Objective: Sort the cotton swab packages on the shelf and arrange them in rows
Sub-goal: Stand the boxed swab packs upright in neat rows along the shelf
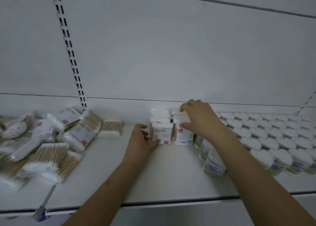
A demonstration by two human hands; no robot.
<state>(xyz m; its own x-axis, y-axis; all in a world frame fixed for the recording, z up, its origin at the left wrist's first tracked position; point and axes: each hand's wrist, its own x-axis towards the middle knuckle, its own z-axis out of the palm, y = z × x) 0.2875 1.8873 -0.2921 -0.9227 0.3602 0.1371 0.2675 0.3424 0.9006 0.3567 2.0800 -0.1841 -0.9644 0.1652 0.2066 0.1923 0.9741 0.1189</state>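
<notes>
A retail shop aisle: a white metal display shelf (171, 171) backed by plain panels and a slotted upright (71, 55), stocked with many identical cotton swab packages (51, 140) and tight rows of round swab tubs (273, 131) as merchandise.

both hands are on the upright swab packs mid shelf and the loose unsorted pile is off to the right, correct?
Not quite: the head view shows the loose pile to the left. Both the left hand and right hand are on the upright swab packs mid shelf.
</notes>
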